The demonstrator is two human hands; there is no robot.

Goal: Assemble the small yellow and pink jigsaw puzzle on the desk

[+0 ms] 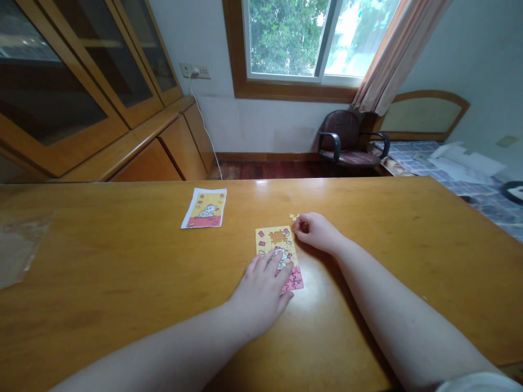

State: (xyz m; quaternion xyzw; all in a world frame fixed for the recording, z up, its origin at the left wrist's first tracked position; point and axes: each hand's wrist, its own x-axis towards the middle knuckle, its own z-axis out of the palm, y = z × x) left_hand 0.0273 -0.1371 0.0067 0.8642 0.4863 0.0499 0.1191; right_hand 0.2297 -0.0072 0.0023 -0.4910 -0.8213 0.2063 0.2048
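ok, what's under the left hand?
Part of the puzzle. Its yellow top and pink lower right show around the left hand; the lower left is covered, so whether pieces are missing there can't be told.

Overexposed window [327, 41], soft glare on tabletop [163, 272].

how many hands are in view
2: the left hand lies on the puzzle, and the right hand is beside its upper right edge, near loose pieces.
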